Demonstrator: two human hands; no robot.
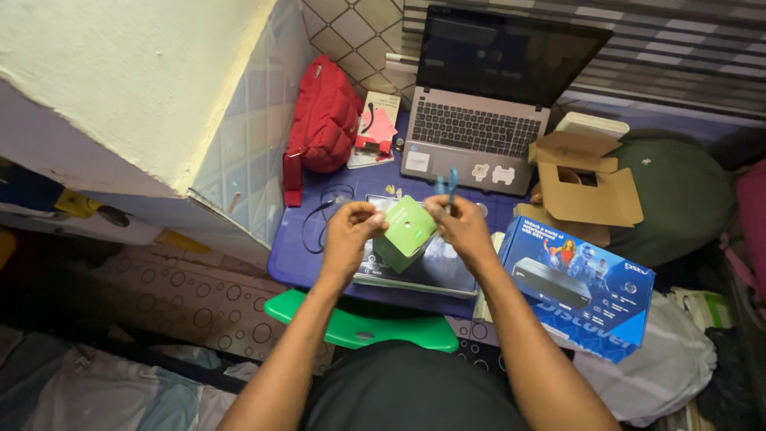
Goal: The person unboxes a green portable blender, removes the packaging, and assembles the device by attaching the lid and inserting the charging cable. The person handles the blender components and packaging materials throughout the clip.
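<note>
both hands up over the desk (319,263): left hand (349,231) and right hand (461,227) grasping a small green box (407,231) by its edges; it looks light, thin card, easily crushed; blue scissors (448,185) tucked in the right fingers.

An open grey laptop (483,104) is set at the far edge of a small blue table (291,259); a red pouch (323,120) is leaned against the tiled wall to its left, with a booklet (377,132) lying between them; a black cable (319,215) is looped on the tabletop; an opened brown carton (586,179) is placed to the right of the laptop; a blue printed box (578,287) is rested nearer, beside a green plastic stool (359,327).
</note>
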